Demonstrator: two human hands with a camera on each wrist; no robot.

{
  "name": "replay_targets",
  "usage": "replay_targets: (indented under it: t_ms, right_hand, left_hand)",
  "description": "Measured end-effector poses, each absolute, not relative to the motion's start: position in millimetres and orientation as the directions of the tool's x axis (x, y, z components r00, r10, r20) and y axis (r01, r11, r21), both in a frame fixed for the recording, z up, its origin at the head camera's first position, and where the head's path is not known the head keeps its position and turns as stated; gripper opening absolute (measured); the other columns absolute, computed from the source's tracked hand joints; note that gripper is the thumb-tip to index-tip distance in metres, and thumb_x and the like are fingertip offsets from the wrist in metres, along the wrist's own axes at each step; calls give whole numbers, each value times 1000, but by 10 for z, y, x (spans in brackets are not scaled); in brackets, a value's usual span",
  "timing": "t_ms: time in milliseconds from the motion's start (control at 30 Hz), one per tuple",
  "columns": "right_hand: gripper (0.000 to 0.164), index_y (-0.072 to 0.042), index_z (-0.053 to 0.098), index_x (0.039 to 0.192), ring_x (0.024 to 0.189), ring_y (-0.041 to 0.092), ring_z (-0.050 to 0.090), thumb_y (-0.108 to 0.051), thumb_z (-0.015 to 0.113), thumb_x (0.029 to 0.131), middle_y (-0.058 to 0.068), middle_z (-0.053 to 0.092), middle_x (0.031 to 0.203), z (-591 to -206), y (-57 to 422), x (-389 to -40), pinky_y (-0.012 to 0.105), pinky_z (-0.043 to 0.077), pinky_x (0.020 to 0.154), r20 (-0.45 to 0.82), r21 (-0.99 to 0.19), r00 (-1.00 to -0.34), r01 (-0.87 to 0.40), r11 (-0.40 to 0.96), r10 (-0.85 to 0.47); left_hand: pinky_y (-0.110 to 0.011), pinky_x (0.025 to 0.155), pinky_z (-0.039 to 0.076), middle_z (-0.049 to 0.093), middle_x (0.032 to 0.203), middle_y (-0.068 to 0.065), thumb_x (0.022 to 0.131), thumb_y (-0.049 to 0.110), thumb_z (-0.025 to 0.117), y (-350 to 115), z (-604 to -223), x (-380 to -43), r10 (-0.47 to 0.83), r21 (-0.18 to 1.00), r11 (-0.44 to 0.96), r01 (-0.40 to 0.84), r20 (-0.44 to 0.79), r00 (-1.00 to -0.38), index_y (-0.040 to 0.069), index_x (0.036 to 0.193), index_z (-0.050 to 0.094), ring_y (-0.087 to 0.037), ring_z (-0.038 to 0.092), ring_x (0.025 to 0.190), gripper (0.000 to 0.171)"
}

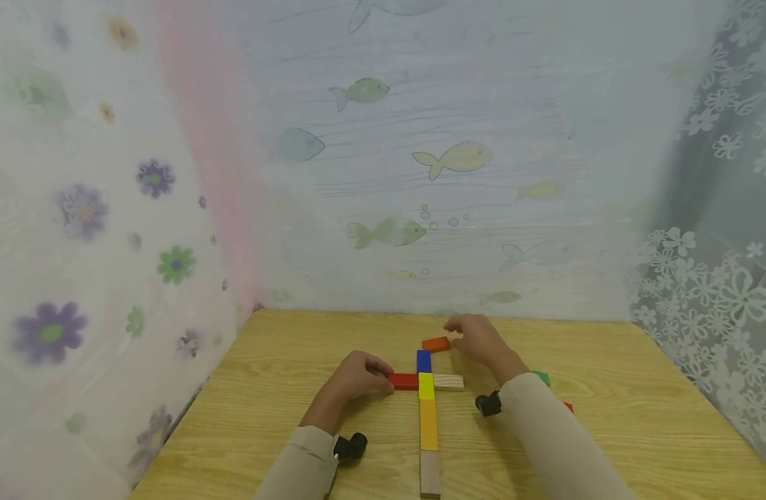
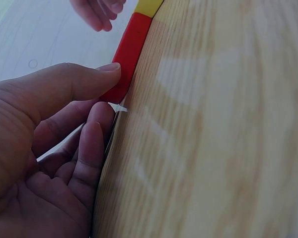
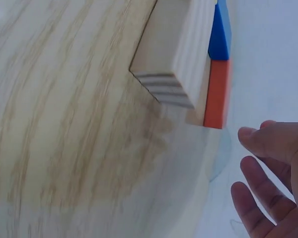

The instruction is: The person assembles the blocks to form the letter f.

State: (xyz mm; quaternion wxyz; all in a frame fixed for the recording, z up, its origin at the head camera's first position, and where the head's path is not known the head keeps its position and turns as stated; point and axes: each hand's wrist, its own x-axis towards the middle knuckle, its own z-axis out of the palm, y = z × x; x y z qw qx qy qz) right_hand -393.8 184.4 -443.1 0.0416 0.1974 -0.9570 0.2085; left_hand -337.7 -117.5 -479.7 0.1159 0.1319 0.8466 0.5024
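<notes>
My left hand (image 1: 357, 377) pinches the left end of a red block (image 1: 404, 381) lying flat on the table; the left wrist view shows the thumb on the block's side. The block's other end meets a yellow block (image 1: 426, 386). My right hand (image 1: 480, 340) is at the right of an orange-red block (image 1: 435, 344), fingers apart and holding nothing. In the right wrist view a small gap separates its fingers from the orange-red block (image 3: 217, 94). That block lies slightly askew at the far end of a blue block (image 1: 423, 361).
A striped plain wood block (image 1: 448, 382) extends right from the yellow one. Toward me run an orange-yellow block (image 1: 428, 424) and a pale brown block (image 1: 429, 473). A green block (image 1: 541, 378) and a red piece (image 1: 568, 407) are partly hidden by the right sleeve. A fish-patterned curtain (image 1: 445, 278) borders the table's back.
</notes>
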Motion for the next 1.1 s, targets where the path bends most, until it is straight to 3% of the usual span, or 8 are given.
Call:
replay_targets:
  t_ms: [567, 1100]
  right_hand:
    - [36, -4, 71, 128, 112, 35, 68, -10, 75, 93, 12, 73, 125, -4338, 2044, -3721, 52, 55, 97, 207, -466, -907, -420, 778, -366]
    - [41, -15, 68, 135, 122, 39, 65, -27, 75, 97, 14, 64, 139, -4323, 2551, -3421, 50, 58, 91, 220, -641, -955, -297, 708, -200]
  left_hand:
    - [-40, 87, 57, 75, 102, -2, 83, 15, 87, -1183, -4794, -3363, 344, 875, 468, 120, -55, -937, 10, 106, 80, -16, 67, 91, 25]
    - [-36, 84, 58, 75, 99, -2, 83, 13, 87, -1178, -4815, -3383, 353, 886, 447, 119, -53, -934, 9, 108, 80, -16, 68, 86, 26]
